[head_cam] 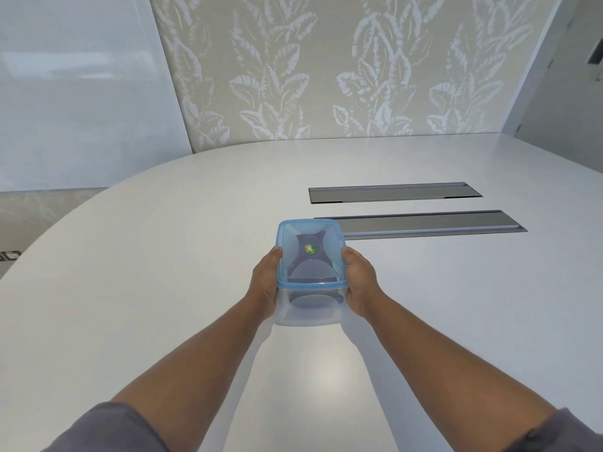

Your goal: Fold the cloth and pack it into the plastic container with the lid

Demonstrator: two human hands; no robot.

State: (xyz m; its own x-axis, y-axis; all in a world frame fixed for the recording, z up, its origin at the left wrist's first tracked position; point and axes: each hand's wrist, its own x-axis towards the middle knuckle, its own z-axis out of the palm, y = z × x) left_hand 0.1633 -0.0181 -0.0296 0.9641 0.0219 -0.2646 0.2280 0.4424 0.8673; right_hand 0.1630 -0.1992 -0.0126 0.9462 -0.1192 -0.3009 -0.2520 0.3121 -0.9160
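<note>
A clear plastic container (308,308) with a translucent blue lid (310,252) stands on the white table (163,272), a little past the middle. The lid is on it and carries a round green sticker. Through the lid and walls I see a dark purple cloth (310,272) lying inside. My left hand (266,282) presses against the container's left side and my right hand (359,282) against its right side, both gripping it just under the lid's rim.
Two long grey metal cable hatches (394,192) (434,223) are set flush into the tabletop beyond and to the right of the container. A wall with a pale leaf pattern rises behind the table's curved far edge.
</note>
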